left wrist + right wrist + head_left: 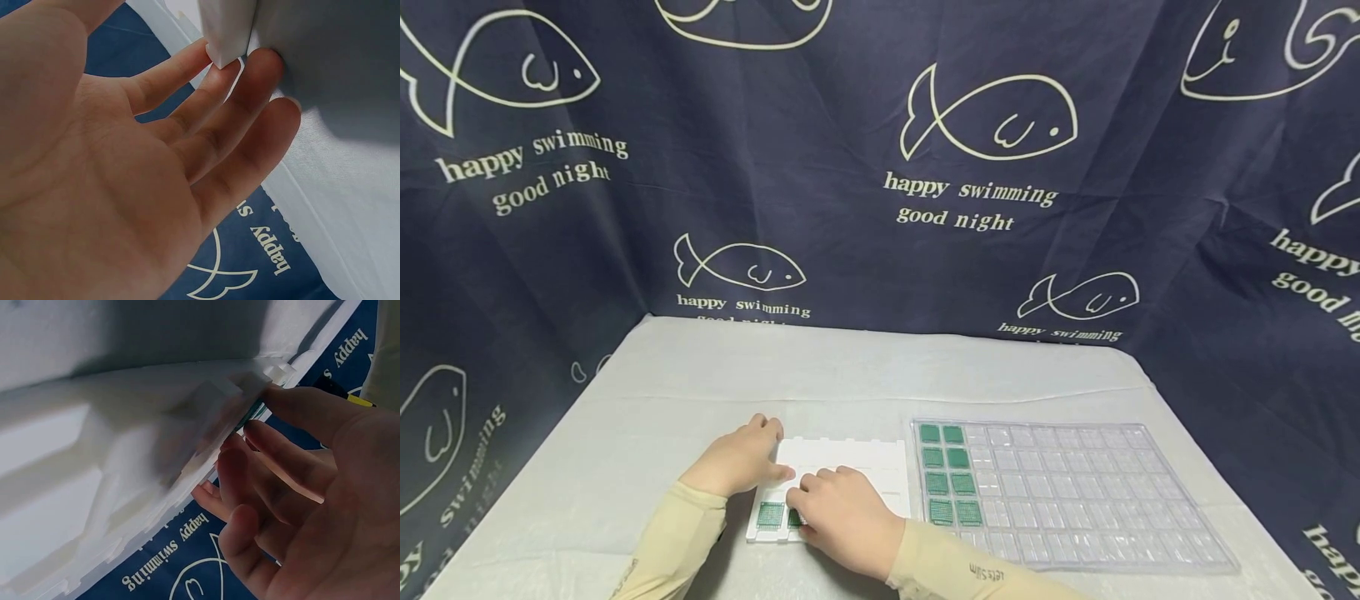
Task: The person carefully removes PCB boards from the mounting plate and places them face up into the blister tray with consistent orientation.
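My left hand [741, 457] grips the left side of a white tray [850, 454], thumb over its top face and fingers at the outer edge. In the left wrist view the fingertips [228, 69] touch the tray's corner. At the near side of the tray, my right hand [846, 517] pinches a small green circuit board [794, 518], mostly hidden under the fingers. Only a thin green strip [253, 412] of it shows between thumb and forefinger in the right wrist view. Another square green circuit board [771, 516] lies in the tray's near-left corner.
Right of the white tray lies a clear plastic compartment tray [1075, 492]. Several green circuit boards [936, 482] fill its two left columns. Both trays rest on a white-covered table [850, 367], with a dark blue fish-print curtain [850, 167] behind and at the sides.
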Demonstrator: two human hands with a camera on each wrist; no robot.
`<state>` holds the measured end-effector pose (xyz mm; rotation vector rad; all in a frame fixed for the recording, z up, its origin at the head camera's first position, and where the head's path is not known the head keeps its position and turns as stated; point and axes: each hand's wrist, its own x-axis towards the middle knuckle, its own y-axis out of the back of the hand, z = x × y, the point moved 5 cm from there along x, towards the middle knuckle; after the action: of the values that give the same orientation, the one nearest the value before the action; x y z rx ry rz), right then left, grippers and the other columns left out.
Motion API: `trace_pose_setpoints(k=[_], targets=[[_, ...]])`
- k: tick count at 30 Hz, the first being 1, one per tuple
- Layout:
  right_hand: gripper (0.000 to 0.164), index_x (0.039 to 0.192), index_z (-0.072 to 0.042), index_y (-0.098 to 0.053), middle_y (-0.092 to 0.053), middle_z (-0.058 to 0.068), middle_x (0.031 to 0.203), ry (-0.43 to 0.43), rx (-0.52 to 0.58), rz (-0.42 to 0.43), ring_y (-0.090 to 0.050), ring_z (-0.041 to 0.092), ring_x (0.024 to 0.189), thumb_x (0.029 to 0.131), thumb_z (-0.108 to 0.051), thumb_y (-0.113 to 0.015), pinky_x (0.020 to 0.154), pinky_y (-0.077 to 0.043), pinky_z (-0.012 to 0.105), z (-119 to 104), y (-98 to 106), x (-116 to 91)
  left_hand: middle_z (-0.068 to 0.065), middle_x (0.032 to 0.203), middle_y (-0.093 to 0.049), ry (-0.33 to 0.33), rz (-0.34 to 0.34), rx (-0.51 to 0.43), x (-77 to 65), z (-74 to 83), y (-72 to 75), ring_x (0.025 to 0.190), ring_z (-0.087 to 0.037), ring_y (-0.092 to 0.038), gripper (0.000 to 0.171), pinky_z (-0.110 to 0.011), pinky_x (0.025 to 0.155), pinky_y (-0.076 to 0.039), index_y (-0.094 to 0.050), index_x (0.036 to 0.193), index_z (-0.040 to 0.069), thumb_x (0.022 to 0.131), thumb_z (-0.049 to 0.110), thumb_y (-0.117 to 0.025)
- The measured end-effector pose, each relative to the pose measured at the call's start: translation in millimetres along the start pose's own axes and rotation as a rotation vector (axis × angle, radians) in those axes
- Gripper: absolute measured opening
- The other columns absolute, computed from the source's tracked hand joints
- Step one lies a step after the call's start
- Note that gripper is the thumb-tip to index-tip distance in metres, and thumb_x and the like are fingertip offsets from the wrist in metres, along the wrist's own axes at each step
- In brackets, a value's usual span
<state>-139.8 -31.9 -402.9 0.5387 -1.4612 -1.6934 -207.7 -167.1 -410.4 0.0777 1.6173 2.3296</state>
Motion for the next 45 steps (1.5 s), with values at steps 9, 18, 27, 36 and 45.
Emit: trace_pose_setpoints(k=[9, 18, 27, 36, 45], targets=[[0.026, 0.093, -0.028, -0.067, -0.064, -0.016, 0.082, -0.007, -0.003, -0.008, -0.059, 0.001, 0.07, 0.08, -0.044, -0.083, 0.056, -0.036, 0.017, 0.3, -1.2, 1.5, -0.013, 0.106, -0.06, -0.002, 0.006, -0.001, 1.1, -2.7, -2.3, 0.088, -0.028, -0.064, 0.054, -0.051, 0.078, -0.056, -0.061, 0.113, 0.002, 0.079, 0.034, -0.086], [0.025, 0.092, -0.027, -0.068, -0.064, -0.015, 0.081, -0.003, -0.007, -0.003, -0.058, 0.001, 0.068, 0.079, -0.042, -0.084, 0.054, -0.034, 0.017, 0.2, -1.4, 1.8, -0.013, 0.105, -0.059, 0.005, -0.002, -0.002, 0.4, -1.6, -1.3, 0.087, -0.027, -0.064, 0.053, -0.05, 0.077, -0.056, -0.06, 0.113, 0.003, 0.079, 0.035, -0.085], [0.022, 0.087, -0.028, -0.067, -0.062, -0.015, 0.078, 0.011, -0.008, 0.022, -0.057, 0.002, 0.066, 0.079, -0.04, -0.084, 0.053, -0.031, 0.017, 0.4, 0.3, 2.1, -0.013, 0.107, -0.06, 0.013, -0.01, -0.002, 0.1, -0.9, -0.2, 0.088, -0.028, -0.064, 0.055, -0.05, 0.077, -0.056, -0.06, 0.114, 0.003, 0.079, 0.037, -0.085], [0.022, 0.09, -0.028, -0.067, -0.061, -0.014, 0.079, 0.012, -0.006, 0.019, -0.056, 0.001, 0.066, 0.079, -0.038, -0.083, 0.053, -0.031, 0.018, 0.8, 1.5, 2.1, -0.014, 0.107, -0.06, 0.007, -0.016, -0.001, 1.4, -3.2, -2.3, 0.089, -0.029, -0.064, 0.054, -0.05, 0.078, -0.056, -0.06, 0.116, 0.002, 0.081, 0.035, -0.084], [0.018, 0.087, -0.027, -0.068, -0.06, -0.014, 0.077, 0.001, -0.014, 0.039, -0.054, 0.002, 0.064, 0.079, -0.034, -0.082, 0.052, -0.029, 0.017, 2.7, 5.0, 1.3, -0.014, 0.107, -0.06, 0.009, -0.015, -0.001, -0.6, 0.9, 2.0, 0.09, -0.029, -0.065, 0.055, -0.051, 0.078, -0.056, -0.06, 0.115, 0.002, 0.08, 0.036, -0.085]])
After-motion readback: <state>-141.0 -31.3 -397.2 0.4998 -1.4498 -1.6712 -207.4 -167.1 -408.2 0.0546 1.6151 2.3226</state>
